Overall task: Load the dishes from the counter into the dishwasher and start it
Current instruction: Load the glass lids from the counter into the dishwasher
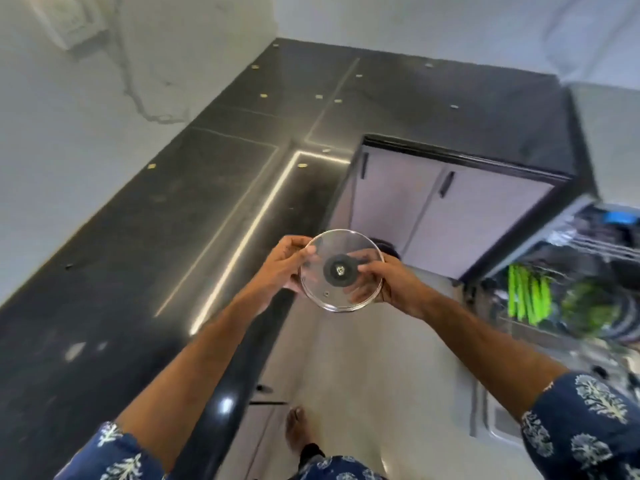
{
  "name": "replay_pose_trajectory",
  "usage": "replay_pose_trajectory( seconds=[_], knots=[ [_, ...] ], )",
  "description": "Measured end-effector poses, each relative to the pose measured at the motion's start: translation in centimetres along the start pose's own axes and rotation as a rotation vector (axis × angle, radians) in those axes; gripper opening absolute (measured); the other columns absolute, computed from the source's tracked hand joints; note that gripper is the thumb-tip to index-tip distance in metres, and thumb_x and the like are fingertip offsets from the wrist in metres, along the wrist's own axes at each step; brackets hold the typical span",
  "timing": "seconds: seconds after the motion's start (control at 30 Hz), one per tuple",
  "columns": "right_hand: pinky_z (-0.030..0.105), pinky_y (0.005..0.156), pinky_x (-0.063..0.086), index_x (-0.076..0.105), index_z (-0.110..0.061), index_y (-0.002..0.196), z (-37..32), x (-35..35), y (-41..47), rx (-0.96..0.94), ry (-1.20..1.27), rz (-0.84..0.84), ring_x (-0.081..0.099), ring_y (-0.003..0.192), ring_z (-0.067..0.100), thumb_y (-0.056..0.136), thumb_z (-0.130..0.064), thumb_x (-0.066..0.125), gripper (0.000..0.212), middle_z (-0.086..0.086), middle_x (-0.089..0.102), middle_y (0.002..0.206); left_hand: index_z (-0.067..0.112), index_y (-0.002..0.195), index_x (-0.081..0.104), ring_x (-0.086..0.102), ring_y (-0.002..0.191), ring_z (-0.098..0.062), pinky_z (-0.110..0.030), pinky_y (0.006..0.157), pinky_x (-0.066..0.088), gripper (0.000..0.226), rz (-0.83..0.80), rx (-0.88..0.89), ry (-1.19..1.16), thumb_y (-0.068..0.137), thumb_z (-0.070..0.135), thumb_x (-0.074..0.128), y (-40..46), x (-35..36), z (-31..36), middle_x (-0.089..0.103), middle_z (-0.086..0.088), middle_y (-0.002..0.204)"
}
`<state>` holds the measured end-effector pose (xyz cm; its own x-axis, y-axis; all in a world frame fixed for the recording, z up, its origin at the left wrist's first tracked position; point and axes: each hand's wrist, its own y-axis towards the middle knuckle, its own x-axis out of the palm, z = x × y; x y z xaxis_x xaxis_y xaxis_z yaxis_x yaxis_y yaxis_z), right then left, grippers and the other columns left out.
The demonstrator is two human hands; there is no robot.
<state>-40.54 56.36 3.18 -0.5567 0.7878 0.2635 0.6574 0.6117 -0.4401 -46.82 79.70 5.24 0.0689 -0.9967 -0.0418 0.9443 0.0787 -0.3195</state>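
Just both hands (277,268) round glass lid (341,275), underside toward camera.

No legible text, label, brand, number or sign appears on any surface in the head view. The wall-mounted switch plate (74,19) at upper left is blurred and shows no readable marking, and the glass lid (341,270) carries none.
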Motion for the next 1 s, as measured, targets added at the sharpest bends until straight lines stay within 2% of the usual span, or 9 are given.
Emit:
replay_pose_trajectory(
  seconds=[0.07, 0.2, 0.3, 0.37, 0.47, 0.6, 0.73, 0.83, 1.0],
  knots=[
    [0.058, 0.091, 0.052, 0.06, -0.019, 0.126, 1.7, -4.7, -4.5, -0.049, 0.087, 0.099, 0.071, 0.087, 0.041, 0.089, -0.002, 0.057, 0.041, 0.028, 0.069, 0.109, 0.01, 0.124, 0.05, 0.072, 0.078, -0.022, -0.042, 0.054, 0.061, 0.032, -0.064, -0.07, -0.065, 0.097, 0.021, 0.062, 0.1, 6.7, -0.6, 0.068, -0.008, 0.105],
    [0.055, 0.088, 0.054, 0.053, -0.021, 0.126, 5.3, -12.7, -13.5, -0.076, 0.189, 0.199, 0.069, 0.101, 0.045, 0.089, -0.004, 0.063, 0.043, 0.024, 0.066, 0.123, 0.007, 0.125, 0.045, 0.073, 0.071, -0.026, -0.041, 0.051, 0.059, 0.035, -0.152, -0.066, -0.07, 0.094, 0.004, 0.062, 0.0, 20.3, -3.1, 0.069, -0.006, 0.095],
    [0.056, 0.088, 0.054, 0.049, -0.02, 0.121, 7.6, -19.3, -20.4, -0.014, 0.194, 0.288, 0.068, 0.097, 0.051, 0.095, -0.018, 0.062, 0.029, 0.025, 0.07, 0.114, 0.015, 0.126, 0.05, 0.072, 0.064, -0.029, -0.032, 0.043, 0.052, 0.032, -0.293, -0.037, 0.054, 0.097, 0.003, 0.058, 0.3, 29.5, -4.4, 0.07, -0.003, 0.088],
    [0.053, 0.082, 0.057, 0.047, -0.014, 0.126, 8.7, -22.8, -24.0, 0.034, 0.188, 0.299, 0.067, 0.094, 0.054, 0.097, -0.025, 0.058, 0.033, 0.029, 0.069, 0.11, 0.022, 0.13, 0.054, 0.071, 0.062, -0.029, -0.028, 0.042, 0.049, 0.038, -0.418, -0.038, 0.153, 0.097, 0.005, 0.058, 0.5, 34.0, -4.3, 0.069, -0.006, 0.088],
    [0.052, 0.086, 0.057, 0.05, -0.014, 0.133, 10.4, -27.5, -28.9, 0.073, 0.2, 0.318, 0.067, 0.095, 0.053, 0.099, -0.021, 0.052, 0.034, 0.032, 0.069, 0.107, 0.028, 0.131, 0.054, 0.07, 0.06, -0.028, -0.025, 0.042, 0.047, 0.041, -0.555, -0.025, 0.297, 0.098, 0.006, 0.058, 1.1, 41.4, -4.3, 0.07, -0.006, 0.087],
    [0.056, 0.091, 0.055, 0.054, -0.019, 0.128, 12.1, -32.5, -32.4, 0.114, 0.215, 0.528, 0.07, 0.093, 0.048, 0.095, -0.012, 0.05, 0.034, 0.027, 0.072, 0.102, 0.034, 0.116, 0.056, 0.071, 0.069, -0.025, -0.029, 0.048, 0.05, 0.03, -0.559, -0.027, 0.358, 0.098, 0.01, 0.059, 3.2, 49.4, -5.6, 0.067, -0.013, 0.101],
    [0.057, 0.086, 0.057, 0.066, -0.021, 0.118, 14.8, -38.7, -33.8, 0.208, 0.109, 0.778, 0.073, 0.089, 0.037, 0.08, -0.017, 0.06, 0.038, 0.016, 0.076, 0.097, 0.028, 0.11, 0.057, 0.061, 0.086, -0.013, -0.021, 0.061, 0.046, 0.019, -0.612, -0.068, 0.471, 0.099, 0.012, 0.057, 6.9, 56.3, -9.2, 0.065, 0.0, 0.1],
    [0.055, 0.082, 0.059, 0.064, -0.022, 0.118, 17.3, -44.4, -34.1, 0.324, -0.055, 0.854, 0.074, 0.084, 0.032, 0.088, -0.016, 0.059, 0.032, 0.014, 0.075, 0.099, 0.015, 0.127, 0.057, 0.06, 0.092, -0.014, -0.019, 0.068, 0.045, 0.033, -0.709, -0.048, 0.593, 0.095, 0.02, 0.062, 10.9, 60.5, -12.4, 0.064, -0.008, 0.12],
    [0.038, 0.082, 0.058, 0.058, -0.015, 0.127, 19.4, -52.8, -33.0, 0.526, -0.279, 0.928, 0.068, 0.097, 0.029, 0.095, -0.013, 0.05, 0.033, 0.011, 0.068, 0.116, 0.011, 0.128, 0.06, 0.057, 0.105, -0.014, -0.021, 0.081, 0.039, 0.031, -0.8, -0.062, 0.794, 0.097, 0.014, 0.057, 17.6, 66.6, -18.0, 0.061, -0.006, 0.126]
  ],
)
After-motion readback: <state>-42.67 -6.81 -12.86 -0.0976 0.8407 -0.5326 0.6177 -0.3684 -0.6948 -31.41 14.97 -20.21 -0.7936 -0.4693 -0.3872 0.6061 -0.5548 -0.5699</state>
